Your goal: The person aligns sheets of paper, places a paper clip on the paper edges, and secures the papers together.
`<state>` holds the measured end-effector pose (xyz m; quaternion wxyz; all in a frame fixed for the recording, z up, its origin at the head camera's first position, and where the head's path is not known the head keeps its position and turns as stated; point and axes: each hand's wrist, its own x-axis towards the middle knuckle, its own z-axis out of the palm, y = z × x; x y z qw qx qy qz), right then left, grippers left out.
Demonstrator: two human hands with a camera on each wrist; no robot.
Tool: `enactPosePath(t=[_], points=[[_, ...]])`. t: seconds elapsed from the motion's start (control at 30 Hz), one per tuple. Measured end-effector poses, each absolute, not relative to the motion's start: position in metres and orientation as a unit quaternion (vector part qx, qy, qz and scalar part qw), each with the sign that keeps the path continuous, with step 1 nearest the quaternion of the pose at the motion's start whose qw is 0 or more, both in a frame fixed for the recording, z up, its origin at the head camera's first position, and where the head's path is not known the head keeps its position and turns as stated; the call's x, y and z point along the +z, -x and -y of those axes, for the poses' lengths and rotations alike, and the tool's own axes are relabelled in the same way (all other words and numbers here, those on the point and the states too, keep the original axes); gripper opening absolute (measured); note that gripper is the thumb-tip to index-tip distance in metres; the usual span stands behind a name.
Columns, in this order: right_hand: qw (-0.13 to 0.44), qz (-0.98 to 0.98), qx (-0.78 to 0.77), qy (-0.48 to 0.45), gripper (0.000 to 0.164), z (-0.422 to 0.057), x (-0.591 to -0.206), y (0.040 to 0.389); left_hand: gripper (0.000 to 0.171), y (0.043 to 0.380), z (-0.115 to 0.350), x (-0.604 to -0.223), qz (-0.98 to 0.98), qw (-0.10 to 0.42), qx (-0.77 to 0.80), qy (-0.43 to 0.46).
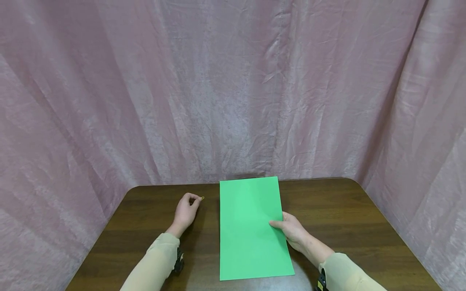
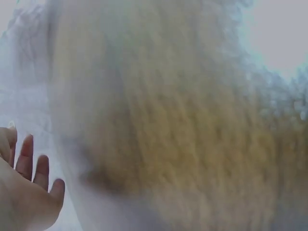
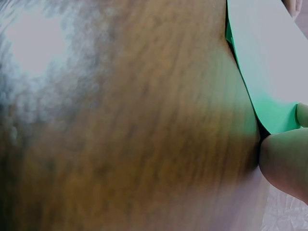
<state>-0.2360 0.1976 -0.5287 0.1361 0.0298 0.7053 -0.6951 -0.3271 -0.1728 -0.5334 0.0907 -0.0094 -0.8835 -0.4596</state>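
Note:
In the head view my left hand (image 1: 186,210) pinches a small yellow looped clip (image 1: 202,198) between thumb and fingertips, over the left part of the table. The clip is too small to make out fully. A green sheet of paper (image 1: 251,230) spans the middle, its far edge overlapping the table's back edge. My right hand (image 1: 294,232) grips its right edge, thumb on top and the other fingers hidden beneath. Seen from the right wrist, the paper (image 3: 264,91) bends slightly near the thumb. The left wrist view shows the left hand (image 2: 29,192) with several fingers spread.
The dark brown wooden table (image 1: 335,210) has rounded back corners. Pink curtains (image 1: 218,89) hang close behind it and along both sides. Bright glare lies on the tabletop in both wrist views.

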Motion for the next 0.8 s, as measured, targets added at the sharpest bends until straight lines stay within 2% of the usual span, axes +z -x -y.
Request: enactPosePath(t=[0.33, 0.8], points=[[0.133, -0.708, -0.693, -0.03, 0.047, -0.197, -0.529, 0.236, 0.015, 0.323, 0.176, -0.526, 0.85, 0.124, -0.511, -0.005], [0.129, -0.707, -0.694, -0.036, 0.048, -0.197, -0.529, 0.237, 0.027, 0.305, 0.173, -0.507, 0.802, 0.059, -0.593, -0.03]])
